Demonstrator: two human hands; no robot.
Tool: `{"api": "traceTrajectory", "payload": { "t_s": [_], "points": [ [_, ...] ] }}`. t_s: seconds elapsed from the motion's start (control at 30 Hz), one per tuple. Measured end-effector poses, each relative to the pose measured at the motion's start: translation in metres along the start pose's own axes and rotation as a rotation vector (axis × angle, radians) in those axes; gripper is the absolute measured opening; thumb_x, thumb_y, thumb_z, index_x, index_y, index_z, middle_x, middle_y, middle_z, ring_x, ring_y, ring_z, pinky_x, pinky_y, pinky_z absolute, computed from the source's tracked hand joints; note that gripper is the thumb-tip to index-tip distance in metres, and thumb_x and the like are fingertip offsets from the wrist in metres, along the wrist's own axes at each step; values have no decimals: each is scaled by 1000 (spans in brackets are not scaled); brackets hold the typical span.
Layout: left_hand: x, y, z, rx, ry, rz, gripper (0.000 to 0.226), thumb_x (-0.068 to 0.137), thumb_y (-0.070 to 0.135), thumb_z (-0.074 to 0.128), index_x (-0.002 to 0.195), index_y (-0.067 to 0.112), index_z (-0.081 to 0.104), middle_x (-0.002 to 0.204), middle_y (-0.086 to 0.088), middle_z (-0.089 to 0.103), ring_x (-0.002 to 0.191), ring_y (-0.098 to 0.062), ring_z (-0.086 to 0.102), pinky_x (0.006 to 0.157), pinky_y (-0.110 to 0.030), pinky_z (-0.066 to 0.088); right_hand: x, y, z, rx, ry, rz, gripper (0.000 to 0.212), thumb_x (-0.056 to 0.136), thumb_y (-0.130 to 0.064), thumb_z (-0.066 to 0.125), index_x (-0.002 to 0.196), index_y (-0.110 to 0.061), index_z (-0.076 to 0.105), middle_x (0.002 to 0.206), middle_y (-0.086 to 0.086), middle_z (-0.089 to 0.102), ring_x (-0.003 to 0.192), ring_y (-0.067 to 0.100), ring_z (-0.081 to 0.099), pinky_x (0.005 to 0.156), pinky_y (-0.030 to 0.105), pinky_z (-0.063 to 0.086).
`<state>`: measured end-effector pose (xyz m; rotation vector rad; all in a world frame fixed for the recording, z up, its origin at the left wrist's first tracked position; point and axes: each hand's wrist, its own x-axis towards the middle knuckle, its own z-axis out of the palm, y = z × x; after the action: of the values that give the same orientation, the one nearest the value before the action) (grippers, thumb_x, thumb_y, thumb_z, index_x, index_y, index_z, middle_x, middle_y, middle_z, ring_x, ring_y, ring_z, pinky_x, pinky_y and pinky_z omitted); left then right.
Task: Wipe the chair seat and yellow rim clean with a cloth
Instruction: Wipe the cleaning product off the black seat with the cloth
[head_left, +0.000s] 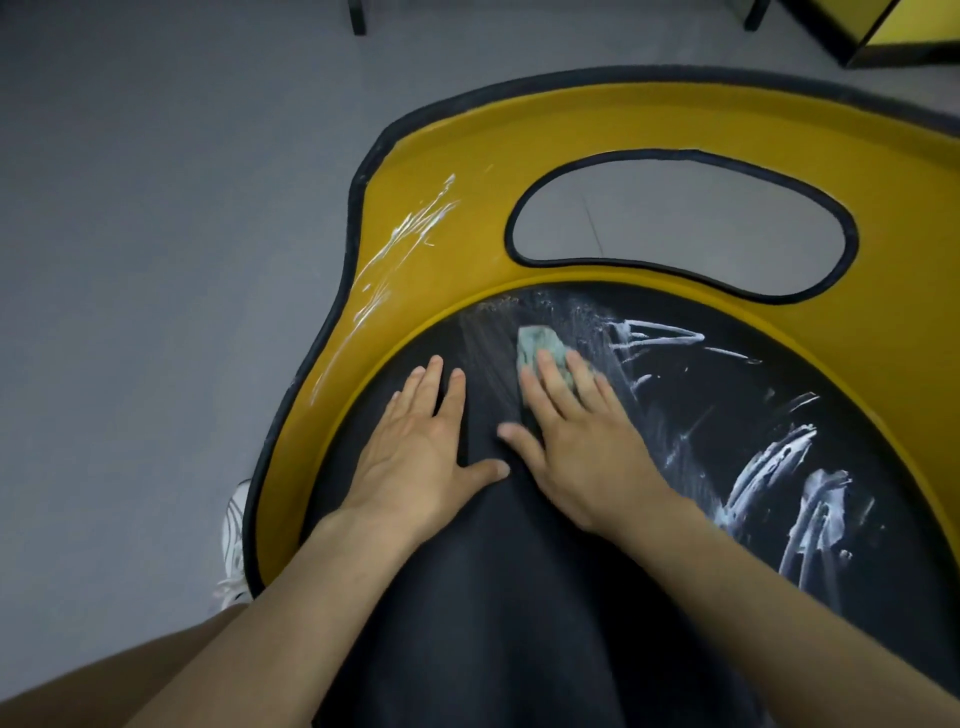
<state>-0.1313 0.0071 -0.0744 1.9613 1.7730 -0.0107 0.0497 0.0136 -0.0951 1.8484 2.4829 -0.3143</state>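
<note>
A black chair seat (519, 597) lies below me, framed by a yellow rim (452, 280) with a black edge and an oval cut-out. White smears cover the right half of the seat (779, 467) and streak the rim's left side (400, 244). My right hand (582, 441) presses a small pale green cloth (540, 348) flat against the seat near its far edge, fingers straight over the cloth. My left hand (421, 452) rests flat on the seat beside it, fingers spread, holding nothing.
Grey floor (156, 260) surrounds the chair. A white shoe (234, 540) shows at the rim's lower left. Dark furniture legs (357, 18) and a yellow and black piece of furniture (893, 26) stand at the top edge.
</note>
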Motion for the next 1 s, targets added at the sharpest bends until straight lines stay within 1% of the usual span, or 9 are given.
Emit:
{"api": "traceTrajectory", "payload": {
  "t_s": [0.07, 0.17, 0.33, 0.43, 0.5, 0.57, 0.67, 0.77, 1.0],
  "points": [
    [0, 2, 0, 13, -2, -7, 107, 88, 67, 58, 161, 23, -8, 166, 1, -21, 152, -13, -18, 123, -32, -3, 49, 6, -8, 12, -16, 65, 76, 99, -65, 6, 159, -19, 10, 166, 4, 4, 152, 25, -6, 123, 45, 1],
    [4, 5, -4, 41, -37, -19, 110, 87, 67, 60, 161, 21, -7, 167, 0, -20, 153, -15, -17, 124, -33, -1, 81, 9, -17, 34, -36, 113, 76, 98, -65, 8, 159, -18, 13, 166, 4, 5, 152, 25, -5, 123, 46, 2],
    [8, 10, -14, 77, -110, -39, 112, 87, 66, 62, 160, 22, -9, 166, 0, -21, 153, -15, -15, 125, -34, 3, -4, -13, -2, 87, 62, 25, 82, 96, -65, 5, 156, -14, 27, 163, 5, 21, 152, 25, 7, 124, 45, 7],
    [10, 13, -19, 105, -139, -49, 112, 87, 65, 63, 160, 21, -10, 166, -1, -22, 154, -17, -15, 126, -37, 5, -50, -17, 2, 85, 18, -25, 74, 100, -63, 6, 157, -18, 24, 164, -1, 15, 153, 20, 2, 122, 40, 2],
    [11, 14, -21, 106, -149, -48, 114, 86, 65, 64, 160, 21, -11, 166, -2, -23, 154, -17, -15, 126, -38, 6, -52, -13, 0, 71, -12, -47, 73, 100, -62, 4, 157, -20, 24, 164, 0, 16, 153, 21, 4, 123, 41, 7],
    [11, 12, -19, 103, -139, -38, 114, 86, 65, 63, 159, 21, -12, 165, -1, -24, 153, -17, -15, 126, -37, 6, -24, 2, -3, 55, 12, -20, 77, 98, -63, 3, 155, -18, 29, 162, 3, 24, 152, 24, 11, 123, 43, 14],
    [12, 8, -14, 99, -112, -16, 112, 88, 64, 62, 159, 21, -14, 165, -1, -26, 153, -17, -17, 125, -35, 4, 43, 34, -11, 1, 45, 83, 87, 93, -67, -5, 155, -14, 26, 163, 9, 23, 152, 28, 10, 123, 45, 12],
    [10, -2, -13, 87, -76, 22, 112, 88, 66, 59, 158, 21, -16, 164, 1, -27, 152, -14, -18, 124, -32, 3, 82, 30, -15, 36, 51, 164, 80, 98, -65, 8, 155, -12, 27, 163, 9, 20, 151, 31, 7, 122, 47, 10],
    [6, -12, -8, 44, -16, 65, 110, 90, 67, 54, 158, 18, -15, 164, 3, -27, 151, -11, -20, 124, -28, -1, 91, -14, -15, 129, 33, -76, 86, 91, -65, 1, 153, -14, 32, 161, 3, 27, 151, 27, 8, 123, 45, 10]
  ]
}}
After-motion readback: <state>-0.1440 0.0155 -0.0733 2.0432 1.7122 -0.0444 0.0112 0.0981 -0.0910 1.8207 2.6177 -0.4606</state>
